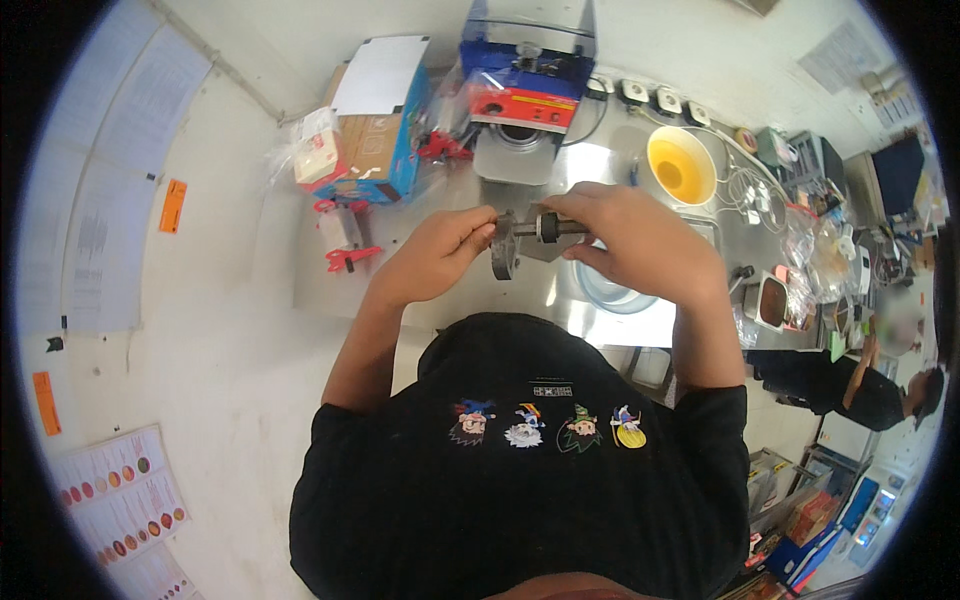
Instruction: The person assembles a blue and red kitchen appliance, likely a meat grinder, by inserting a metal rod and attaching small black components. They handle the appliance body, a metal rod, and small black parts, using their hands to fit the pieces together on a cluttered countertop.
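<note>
My left hand (440,255) is closed, thumb and fingers pinching the left end of a metal shaft with a disc and black collar (547,228). From the other side my right hand (640,235) grips the same piece, its fingers curled around the right end. A dark round disc sits at the left of the shaft, and a flat metal plate shows behind it. The piece is held above the steel counter (420,205), near my chest. Beyond it stands a blue and red machine (525,100) with a round opening at its base.
Left of the machine are a cardboard box (375,150) and red tape dispensers (345,235). At right sit a white bucket of yellow liquid (682,165), a round clear basin (610,290), cables (750,190) and a metal container (768,300). A co-worker (850,385) stands far right.
</note>
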Available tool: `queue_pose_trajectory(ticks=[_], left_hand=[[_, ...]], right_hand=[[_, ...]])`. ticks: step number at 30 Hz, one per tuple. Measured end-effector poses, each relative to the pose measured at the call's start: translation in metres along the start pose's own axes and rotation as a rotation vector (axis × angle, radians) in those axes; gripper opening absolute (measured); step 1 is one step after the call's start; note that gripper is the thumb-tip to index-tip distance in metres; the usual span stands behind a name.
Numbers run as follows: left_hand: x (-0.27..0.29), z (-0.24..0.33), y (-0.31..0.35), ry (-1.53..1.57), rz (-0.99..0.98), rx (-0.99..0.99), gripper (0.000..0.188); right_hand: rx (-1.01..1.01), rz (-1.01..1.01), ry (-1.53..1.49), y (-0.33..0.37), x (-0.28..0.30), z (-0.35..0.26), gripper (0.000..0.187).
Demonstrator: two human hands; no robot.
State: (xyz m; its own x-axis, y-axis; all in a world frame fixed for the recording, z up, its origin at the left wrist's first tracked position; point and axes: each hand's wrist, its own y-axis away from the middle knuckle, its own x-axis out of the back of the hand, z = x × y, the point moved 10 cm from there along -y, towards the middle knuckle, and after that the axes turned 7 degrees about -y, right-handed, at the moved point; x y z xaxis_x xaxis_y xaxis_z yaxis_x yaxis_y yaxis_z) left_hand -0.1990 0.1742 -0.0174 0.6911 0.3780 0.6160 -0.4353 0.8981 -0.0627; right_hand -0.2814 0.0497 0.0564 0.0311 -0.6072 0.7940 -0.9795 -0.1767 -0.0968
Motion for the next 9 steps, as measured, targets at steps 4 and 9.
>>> queue_pose_trajectory(ticks=[4,9], left_hand=[[0.039,-0.016,0.030,-0.053,0.216,-0.049,0.016],[0.082,-0.046,0.045,-0.075,0.146,0.150,0.017]], right_hand=[[-0.033,-0.023,0.131,-0.023,-0.003,-0.008,0.031],[0.018,-0.010,0.042,-0.054,-0.023,-0.007,0.023]])
